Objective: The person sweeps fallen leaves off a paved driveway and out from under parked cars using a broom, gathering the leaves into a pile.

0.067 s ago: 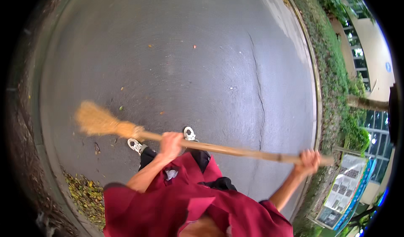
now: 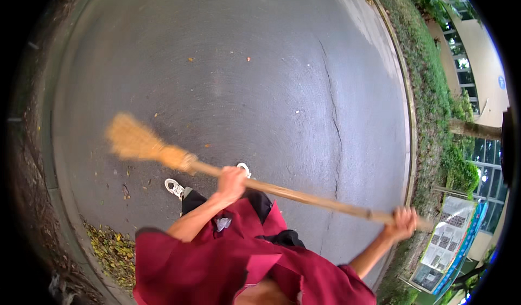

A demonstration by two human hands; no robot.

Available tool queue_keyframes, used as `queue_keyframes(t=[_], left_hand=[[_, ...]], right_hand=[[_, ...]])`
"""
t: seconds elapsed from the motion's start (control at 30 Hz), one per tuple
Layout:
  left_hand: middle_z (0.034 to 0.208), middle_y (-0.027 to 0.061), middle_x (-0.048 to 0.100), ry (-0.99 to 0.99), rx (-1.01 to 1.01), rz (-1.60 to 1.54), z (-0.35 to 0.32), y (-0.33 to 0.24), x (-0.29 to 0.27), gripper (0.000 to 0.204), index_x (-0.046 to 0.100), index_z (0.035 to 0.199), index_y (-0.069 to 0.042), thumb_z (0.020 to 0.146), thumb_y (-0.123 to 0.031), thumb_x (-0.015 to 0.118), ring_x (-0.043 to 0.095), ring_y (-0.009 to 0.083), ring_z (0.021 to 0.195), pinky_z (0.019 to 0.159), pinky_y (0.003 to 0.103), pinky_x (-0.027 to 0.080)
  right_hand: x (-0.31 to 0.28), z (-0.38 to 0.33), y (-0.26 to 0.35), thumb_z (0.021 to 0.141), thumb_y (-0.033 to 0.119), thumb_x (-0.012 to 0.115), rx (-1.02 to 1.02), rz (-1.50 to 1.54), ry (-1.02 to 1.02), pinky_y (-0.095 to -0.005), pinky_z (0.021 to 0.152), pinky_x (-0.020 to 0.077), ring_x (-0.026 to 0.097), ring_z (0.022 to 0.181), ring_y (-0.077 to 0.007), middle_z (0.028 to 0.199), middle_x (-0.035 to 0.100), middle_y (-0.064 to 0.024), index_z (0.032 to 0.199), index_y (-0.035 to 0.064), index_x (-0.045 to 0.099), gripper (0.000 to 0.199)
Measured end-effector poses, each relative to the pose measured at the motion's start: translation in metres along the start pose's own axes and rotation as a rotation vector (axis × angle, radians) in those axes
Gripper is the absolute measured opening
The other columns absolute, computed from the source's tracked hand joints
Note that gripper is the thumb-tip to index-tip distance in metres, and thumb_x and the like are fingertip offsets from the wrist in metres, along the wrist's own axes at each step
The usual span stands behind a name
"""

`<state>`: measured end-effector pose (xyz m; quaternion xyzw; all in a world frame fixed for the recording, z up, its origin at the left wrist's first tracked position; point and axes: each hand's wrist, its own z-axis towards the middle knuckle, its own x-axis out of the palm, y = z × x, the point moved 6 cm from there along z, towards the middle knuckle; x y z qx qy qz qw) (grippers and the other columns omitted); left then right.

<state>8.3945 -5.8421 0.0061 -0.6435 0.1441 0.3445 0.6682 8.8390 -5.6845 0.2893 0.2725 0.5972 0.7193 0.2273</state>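
Observation:
A straw broom (image 2: 304,197) with a long wooden handle slants across in front of me, its bristle head at the left and the handle's end at the right. My left hand (image 2: 232,182) is wrapped round the handle a little below the bristle head. Near the far end of the handle, my right hand (image 2: 402,223) grips it too. The bristles look blurred by motion, and I cannot tell whether they touch the road. Scattered leaves (image 2: 126,191) lie on the wet asphalt near the broom head.
Grey asphalt road (image 2: 260,99) with a long crack spreads ahead. A pile of yellow leaves (image 2: 111,251) lies by the left kerb (image 2: 50,153). Along the right run a kerb (image 2: 411,137), a grass strip (image 2: 426,88) and a notice board (image 2: 448,240). My shoe (image 2: 174,188) stands below the broom.
The broom head has swung slightly up and to the right. My left hand has shifted right and a bit up; my right hand has dropped a little, both still on the handle.

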Motion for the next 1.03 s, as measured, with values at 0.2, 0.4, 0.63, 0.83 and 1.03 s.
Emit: queue_keyframes(t=[0.2, 0.4, 0.63, 0.83, 1.03], left_hand=[[0.07, 0.0041, 0.052, 0.174, 0.565, -0.23, 0.144, -0.156, 0.187, 0.004, 0.056, 0.077, -0.011, 0.074, -0.01, 0.059, 0.053, 0.0227, 0.075, 0.071, 0.038, 0.039], [0.072, 0.004, 0.055, 0.391, 0.636, -0.089, 0.23, -0.112, 0.308, 0.009, 0.054, 0.07, -0.012, 0.07, -0.011, 0.063, 0.055, 0.0246, 0.078, 0.071, 0.039, 0.042], [0.07, 0.0086, 0.053, -0.134, 0.123, -0.154, 0.141, 0.012, 0.17, 0.004, 0.052, 0.069, -0.008, 0.07, -0.006, 0.056, 0.053, 0.0295, 0.076, 0.07, 0.042, 0.04], [0.063, 0.0149, 0.044, -0.455, -0.379, 0.082, -0.108, 0.115, 0.045, 0.011, 0.044, 0.066, -0.006, 0.071, -0.006, 0.054, 0.049, 0.0357, 0.065, 0.059, 0.047, 0.034], [0.088, 0.0189, 0.064, -0.222, -1.052, 0.378, -0.4, 0.203, -0.056, 0.017, 0.064, 0.082, -0.005, 0.066, -0.009, 0.064, 0.06, 0.0351, 0.094, 0.086, 0.046, 0.044]], right_hand=[[-0.186, -0.013, 0.103, 0.089, 0.032, 0.046, -0.247, 0.283, -0.011, -0.0298, 0.05, 0.0297, 0.031, 0.05, -0.0138, 0.054, 0.029, 0.0027, 0.059, 0.017, 0.034, 0.035], [-0.135, -0.041, 0.042, 0.096, 0.045, 0.031, -0.261, 0.018, 0.129, -0.0338, 0.055, 0.031, 0.033, 0.055, -0.0145, 0.052, 0.029, 0.0014, 0.055, 0.0191, 0.027, 0.048], [0.015, 0.01, -0.008, 0.096, 0.016, 0.046, -0.049, 0.371, 0.513, -0.0215, 0.041, 0.0245, 0.024, 0.041, -0.0059, 0.05, 0.022, 0.0046, 0.061, 0.0171, 0.031, 0.039], [0.191, -0.114, -0.087, 0.084, 0.01, 0.049, 0.427, 0.449, 1.164, -0.0238, 0.033, 0.0157, 0.019, 0.036, -0.0056, 0.047, 0.028, 0.0058, 0.064, 0.0158, 0.033, 0.027], [0.221, -0.37, -0.188, 0.079, 0.024, 0.06, 0.936, 0.337, 1.541, -0.037, 0.052, 0.0341, 0.036, 0.047, -0.0155, 0.051, 0.036, -0.0018, 0.066, 0.0102, 0.039, 0.028]])
